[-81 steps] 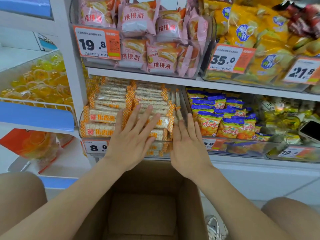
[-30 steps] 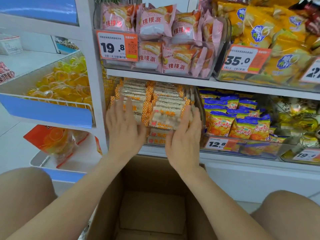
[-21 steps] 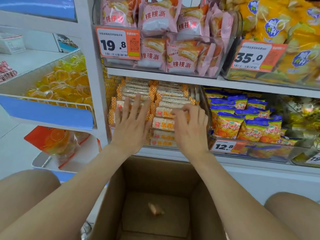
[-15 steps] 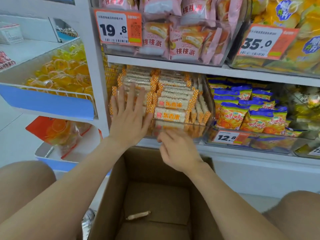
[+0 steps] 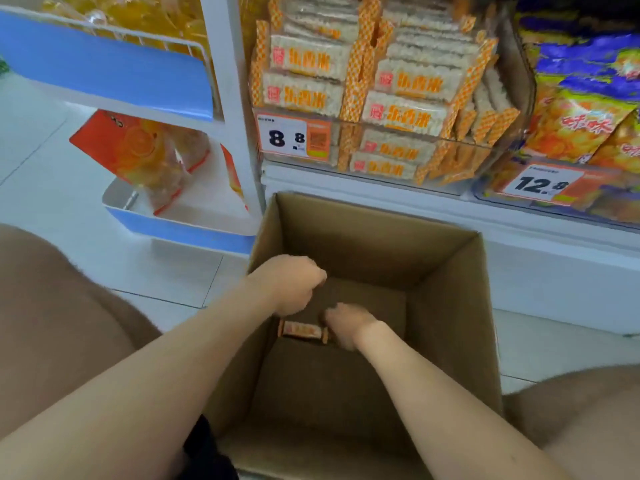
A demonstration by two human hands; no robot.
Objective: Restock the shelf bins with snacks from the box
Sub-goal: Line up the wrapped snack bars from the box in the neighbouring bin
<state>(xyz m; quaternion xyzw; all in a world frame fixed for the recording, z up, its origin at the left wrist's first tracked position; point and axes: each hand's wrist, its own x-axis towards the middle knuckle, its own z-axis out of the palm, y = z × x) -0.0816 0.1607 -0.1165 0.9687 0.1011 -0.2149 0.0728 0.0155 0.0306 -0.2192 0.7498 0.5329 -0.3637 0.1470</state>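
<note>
A brown cardboard box (image 5: pixel 450 306) stands open on the floor below the shelf. One orange-and-white snack pack (image 5: pixel 300 329) lies on its bottom near the left wall. My right hand (image 5: pixel 346 323) is deep in the box, its fingers curled at the pack's right end. Higher up, just inside the left wall, my left hand (image 5: pixel 291 284) hovers with its fingers curled under and nothing visible in it. Above the box, the clear shelf bin (image 5: pixel 485 147) with the 8.8 price tag (image 5: pixel 294 137) is packed with rows of the same snack packs (image 5: pixel 405 116).
To the right, a bin of purple-and-orange chip bags (image 5: pixel 581 123) carries a 12.8 tag. A blue-and-white rack (image 5: pixel 114 67) with yellow and orange bags stands on the left. My knees flank the box on the tiled floor (image 5: pixel 52 188).
Both hands left the bin's snack rows and dropped into the box. A snack pack fell to the box bottom, and my right hand has reached it. The view tilted down.
</note>
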